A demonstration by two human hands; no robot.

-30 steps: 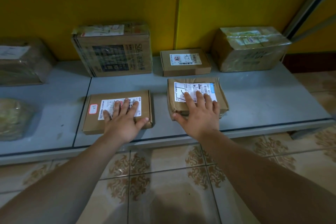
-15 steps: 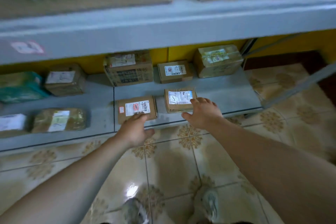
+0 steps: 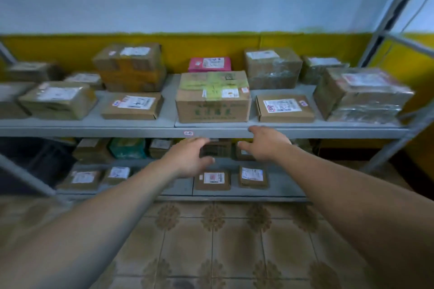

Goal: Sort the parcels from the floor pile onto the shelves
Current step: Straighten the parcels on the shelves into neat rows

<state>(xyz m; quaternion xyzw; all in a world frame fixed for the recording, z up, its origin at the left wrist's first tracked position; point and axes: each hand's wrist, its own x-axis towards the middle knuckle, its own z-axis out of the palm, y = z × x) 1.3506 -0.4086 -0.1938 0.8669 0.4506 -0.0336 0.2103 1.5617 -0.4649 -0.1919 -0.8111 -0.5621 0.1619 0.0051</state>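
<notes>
Head view: both my arms are stretched out in front of me. My left hand [image 3: 190, 157] hangs in the air at about seven o'clock from my right hand [image 3: 267, 144], near it but apart. The left fingers [image 3: 199, 142] are loosely spread and blurred, with nothing in them. The right fingers [image 3: 255, 129] are relaxed and slightly spread too, thumb out toward nine o'clock, and empty. Their tips reach the front edge of the upper shelf [image 3: 117, 130]; I cannot tell if they touch it.

On that shelf, at twelve o'clock from my hands, sits the big carton [image 3: 212, 105] with green tape across its top. A pink parcel [image 3: 209, 64] lies behind it. At the carton's three o'clock there's a flat labelled box [image 3: 284, 108], and at its nine o'clock another flat box [image 3: 132, 106]. A small tag [image 3: 188, 133] reading 1-5 is stuck on the shelf edge, just above my left hand.

Down on the lower shelf [image 3: 284, 189], two parcels lie label-up, side by side: a small brown parcel [image 3: 212, 179] at six o'clock from my left thumb, and a second small parcel [image 3: 253, 176] at its three o'clock. A teal parcel [image 3: 128, 148] sits further back, at nine o'clock from my left hand. The patterned tiled floor [image 3: 211, 241] fills six o'clock under my forearms.
</notes>
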